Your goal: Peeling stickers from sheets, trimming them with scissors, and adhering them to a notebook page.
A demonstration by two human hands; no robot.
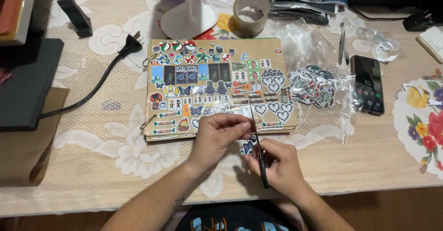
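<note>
The left hand (217, 136) pinches a small sticker (248, 145) between thumb and fingertips, at the near edge of the brown album (217, 88). The right hand (277, 166) is closed around dark tweezers (258, 143), whose thin tips point away toward the album. The sticker looks light, thin and floppy, likely to curl or tear, so it is best held by its edge. The fingers hide most of it, and its picture cannot be made out. Further right, loose stickers (314, 88) lie in clear plastic beside a phone (368, 84).
</note>
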